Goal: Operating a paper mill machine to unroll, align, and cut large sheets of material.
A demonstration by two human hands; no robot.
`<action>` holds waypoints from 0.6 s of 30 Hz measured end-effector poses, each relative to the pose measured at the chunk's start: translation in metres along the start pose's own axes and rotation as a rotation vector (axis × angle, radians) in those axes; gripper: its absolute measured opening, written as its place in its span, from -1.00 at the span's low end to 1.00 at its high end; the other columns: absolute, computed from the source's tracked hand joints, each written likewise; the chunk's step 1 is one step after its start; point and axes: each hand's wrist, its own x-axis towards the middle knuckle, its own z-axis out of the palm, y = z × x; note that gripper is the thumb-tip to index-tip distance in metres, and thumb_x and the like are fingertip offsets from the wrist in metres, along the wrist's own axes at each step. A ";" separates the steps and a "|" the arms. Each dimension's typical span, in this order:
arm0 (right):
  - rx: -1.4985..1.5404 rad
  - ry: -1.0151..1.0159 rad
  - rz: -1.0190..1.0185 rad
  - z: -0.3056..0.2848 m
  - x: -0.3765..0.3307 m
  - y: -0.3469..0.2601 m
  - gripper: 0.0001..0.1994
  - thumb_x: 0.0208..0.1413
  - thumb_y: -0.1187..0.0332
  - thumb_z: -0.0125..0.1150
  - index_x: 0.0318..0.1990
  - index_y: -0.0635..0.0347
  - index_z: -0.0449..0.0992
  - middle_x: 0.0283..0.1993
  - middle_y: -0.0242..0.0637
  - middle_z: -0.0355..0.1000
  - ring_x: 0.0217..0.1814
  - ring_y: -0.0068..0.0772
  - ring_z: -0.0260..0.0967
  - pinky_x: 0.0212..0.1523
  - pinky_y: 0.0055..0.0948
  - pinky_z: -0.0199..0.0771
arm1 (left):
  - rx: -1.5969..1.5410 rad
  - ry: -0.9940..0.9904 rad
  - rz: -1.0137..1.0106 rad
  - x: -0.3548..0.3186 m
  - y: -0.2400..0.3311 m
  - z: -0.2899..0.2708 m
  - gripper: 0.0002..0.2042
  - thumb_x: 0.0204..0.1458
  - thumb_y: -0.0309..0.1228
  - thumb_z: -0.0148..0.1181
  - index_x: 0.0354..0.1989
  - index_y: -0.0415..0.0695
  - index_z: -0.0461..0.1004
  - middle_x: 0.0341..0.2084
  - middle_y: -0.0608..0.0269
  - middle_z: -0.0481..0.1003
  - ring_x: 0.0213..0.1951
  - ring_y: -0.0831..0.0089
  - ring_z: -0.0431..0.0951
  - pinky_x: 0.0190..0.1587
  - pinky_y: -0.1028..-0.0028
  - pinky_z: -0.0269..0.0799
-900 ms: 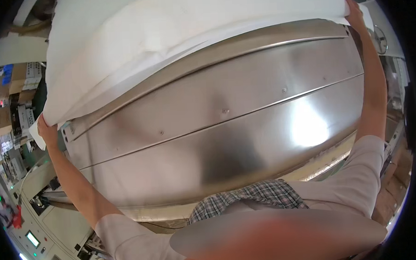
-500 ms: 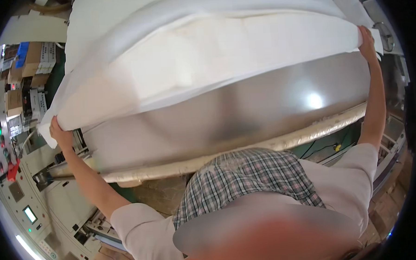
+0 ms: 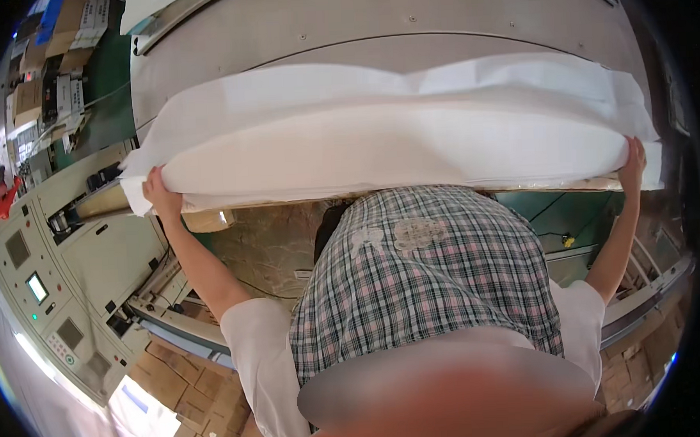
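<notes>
The stack of large white sheets point(image 3: 394, 146) hangs across the near edge of the curved metal bench point(image 3: 373, 30), held at its two ends just above the person's plaid apron point(image 3: 423, 278). The left hand point(image 3: 160, 197) closes its grip on the left corner, and the right hand point(image 3: 635, 159) pinches the right edge. Both arms reach up and out, wide apart, elbows nearly straight. Keeping both ends level and pulling evenly should stop the sheets from sagging or fanning apart. A grey control console point(image 3: 64, 293) stands at the left.

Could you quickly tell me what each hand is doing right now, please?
Left hand: closed on the left edge of the white sheet stack.
Right hand: closed on its right edge.
</notes>
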 end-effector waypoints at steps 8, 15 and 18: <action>0.006 -0.161 -0.070 -0.016 0.013 -0.006 -0.52 -0.18 0.62 -0.06 0.00 0.07 0.26 0.08 -0.06 0.16 0.16 -0.01 0.05 0.13 -0.17 0.02 | 0.007 -0.240 -0.067 -0.018 -0.005 0.005 -0.46 -0.39 -0.47 0.22 -0.07 -0.02 0.30 -0.04 0.12 0.31 0.06 0.21 0.22 0.16 0.16 -0.07; 0.011 -0.594 -0.236 0.000 0.084 0.095 -0.56 -0.17 0.62 -0.08 -0.04 0.11 0.29 -0.04 -0.04 0.28 -0.01 0.03 0.24 -0.05 -0.28 0.27 | 0.084 -0.858 -0.143 0.077 -0.040 -0.013 -0.37 -0.42 -0.55 0.11 0.02 -0.01 0.27 -0.06 0.09 0.34 0.04 0.14 0.26 0.08 0.26 0.11; 0.003 -0.897 -0.039 0.010 0.174 -0.004 -0.50 -0.29 0.63 0.01 -0.05 0.07 0.33 -0.07 -0.05 0.33 -0.05 -0.03 0.29 -0.08 -0.30 0.32 | 0.229 -1.196 -0.136 0.117 -0.055 -0.020 -0.30 -0.43 -0.64 -0.02 0.09 0.03 0.22 -0.17 0.01 0.43 -0.07 0.08 0.39 -0.10 0.32 0.32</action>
